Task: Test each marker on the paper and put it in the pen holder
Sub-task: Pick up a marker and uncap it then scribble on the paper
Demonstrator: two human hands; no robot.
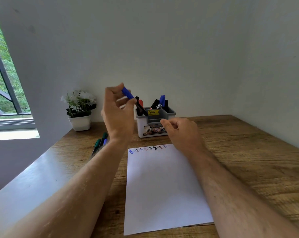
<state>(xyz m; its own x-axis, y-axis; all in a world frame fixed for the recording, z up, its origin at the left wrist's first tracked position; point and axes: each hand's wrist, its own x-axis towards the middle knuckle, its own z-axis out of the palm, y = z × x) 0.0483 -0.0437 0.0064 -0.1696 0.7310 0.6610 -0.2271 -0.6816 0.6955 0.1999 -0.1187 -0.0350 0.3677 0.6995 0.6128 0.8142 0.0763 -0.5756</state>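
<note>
A blue marker point(128, 93) is pinched between the thumb and curled fingers of the left hand point(118, 110), raised above the worktop point(248, 160) just left of the pen holder point(154, 122); it tilts down to the right, and its lower dark end is lost against the black and red markers standing in the holder's left compartment, so whether the tip is inside cannot be told. The right hand point(180, 130) hovers in front of the holder with its fingers loosely curled and nothing in them, covering part of the holder's front. The holder is white with a grey insert; more markers point(160, 102), black, blue and one with red on it, lean in its right and back compartments. A yellow sticker point(153, 112) on the insert seems to read "49.00", the rest too small to make out; the front label point(155, 130) shows a "42", partly hidden by the right hand. The paper point(162, 186) lies near the holder, with a row of small blue, black and red scribbles point(148, 149) along its far edge. Left of it, green and blue markers point(100, 143) lie on the worktop, partly hidden behind the left forearm. A white pot of white flowers point(80, 109) stands by the wall, beside a window point(3, 79) cut off at the frame's edge.
</note>
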